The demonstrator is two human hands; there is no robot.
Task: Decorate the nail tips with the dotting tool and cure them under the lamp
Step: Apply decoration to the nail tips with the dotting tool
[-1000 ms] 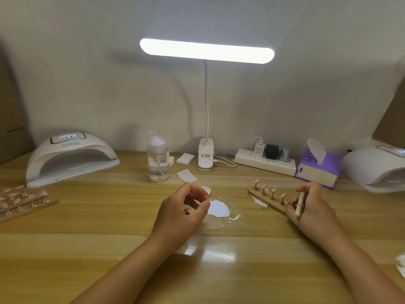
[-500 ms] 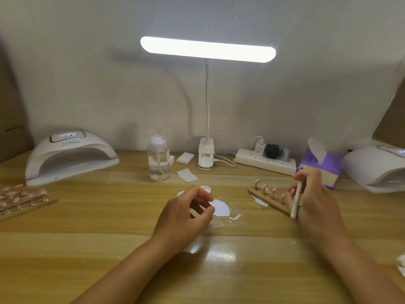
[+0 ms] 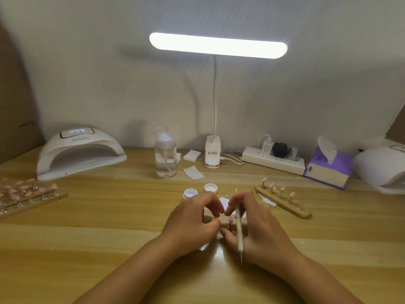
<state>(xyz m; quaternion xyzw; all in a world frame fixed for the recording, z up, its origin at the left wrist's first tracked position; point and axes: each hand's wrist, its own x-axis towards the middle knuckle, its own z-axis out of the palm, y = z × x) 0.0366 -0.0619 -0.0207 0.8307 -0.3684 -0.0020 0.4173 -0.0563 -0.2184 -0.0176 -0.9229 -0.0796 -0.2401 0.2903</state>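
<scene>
At the far left of a wooden table [image 3: 87, 216], rows of pink nail tips on wooden strips [image 3: 28, 194] are laid out. Behind them a white nail curing lamp [image 3: 81, 152] is set, its opening turned toward the table. Nearer the centre, a clear pump bottle [image 3: 165, 159], a white pad [image 3: 192, 155] and a paper slip [image 3: 194, 172] are placed by the base of a lit desk lamp [image 3: 218, 45]. In front of these, a small round jar [image 3: 190, 192] and a white cap [image 3: 210, 188] are set side by side.

Just below, both hands are held close together. The left hand [image 3: 192, 224] is curled, thumb and fingers drawn in; whether anything is pinched cannot be told. The dotting tool [image 3: 238, 227] is gripped in the right hand [image 3: 258, 229], with its thin metal point aimed toward the person.

To the right, apart from the hands, a wooden stand [image 3: 291, 210] is seen with four nail tips [image 3: 272, 185] upright on it. Behind it, a power strip [image 3: 274, 160], a purple tissue box [image 3: 328, 170] and a second curing lamp [image 3: 381, 172] are lined up.
</scene>
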